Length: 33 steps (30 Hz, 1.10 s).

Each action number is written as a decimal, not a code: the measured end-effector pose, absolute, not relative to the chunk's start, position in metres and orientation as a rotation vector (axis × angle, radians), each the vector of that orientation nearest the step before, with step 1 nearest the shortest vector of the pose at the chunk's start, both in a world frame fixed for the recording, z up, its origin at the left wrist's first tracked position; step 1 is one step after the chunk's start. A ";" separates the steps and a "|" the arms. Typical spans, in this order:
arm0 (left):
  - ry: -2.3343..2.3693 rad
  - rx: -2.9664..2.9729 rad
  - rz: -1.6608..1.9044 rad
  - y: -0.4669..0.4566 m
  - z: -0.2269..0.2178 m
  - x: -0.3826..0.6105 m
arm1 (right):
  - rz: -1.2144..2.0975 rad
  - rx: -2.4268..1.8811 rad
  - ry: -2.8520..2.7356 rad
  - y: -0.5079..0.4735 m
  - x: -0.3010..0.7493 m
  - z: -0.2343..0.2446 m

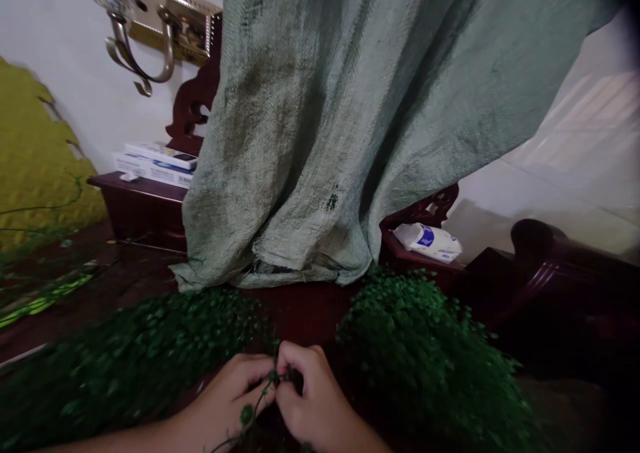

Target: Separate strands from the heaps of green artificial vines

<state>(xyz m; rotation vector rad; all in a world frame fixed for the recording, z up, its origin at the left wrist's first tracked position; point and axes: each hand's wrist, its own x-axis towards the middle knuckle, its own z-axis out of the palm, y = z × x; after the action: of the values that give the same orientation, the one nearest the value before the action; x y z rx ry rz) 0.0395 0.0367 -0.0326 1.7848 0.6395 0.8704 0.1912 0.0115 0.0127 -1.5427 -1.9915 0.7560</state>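
Observation:
Both my hands meet at the bottom middle of the head view, between two green heaps. My left hand point(243, 394) has its fingers closed around a thin green plant stem point(259, 400) with small round leaves or buds. Thumb and forefinger of my right hand point(311, 392) pinch the same sprig near its top, touching the left fingertips. To the left spreads a pile of small-leaved green plants point(135, 353). A second green pile point(425, 346) lies to the right, apart from my right hand. The lower end of the sprig runs out of the frame.
A grey-green woven sack point(320, 126) hangs behind the piles over dark red wooden furniture point(145, 216). White boxes point(155, 163) lie back left, a tissue pack point(431, 241) back right. A brass wall lamp point(145, 40) and a yellow mat point(40, 153) are at left.

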 end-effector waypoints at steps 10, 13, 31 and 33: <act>0.745 1.636 0.884 0.032 -0.026 0.040 | 0.765 -1.547 -2.014 0.017 0.196 0.021; 0.756 1.603 0.896 0.032 -0.026 0.040 | 0.720 -1.573 -2.068 0.018 0.197 0.022; 0.766 1.752 0.902 0.038 -0.043 0.037 | 0.620 -1.378 -2.124 0.019 0.192 0.015; 0.798 1.751 0.876 0.038 -0.042 0.036 | 0.596 -1.387 -2.120 0.019 0.192 0.014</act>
<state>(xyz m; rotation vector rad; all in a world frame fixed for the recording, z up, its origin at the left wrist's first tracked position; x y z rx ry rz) 0.0365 0.0375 -0.0425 1.7512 0.7976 0.8757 0.1925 0.0195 0.0137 -1.3873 -2.1199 0.5962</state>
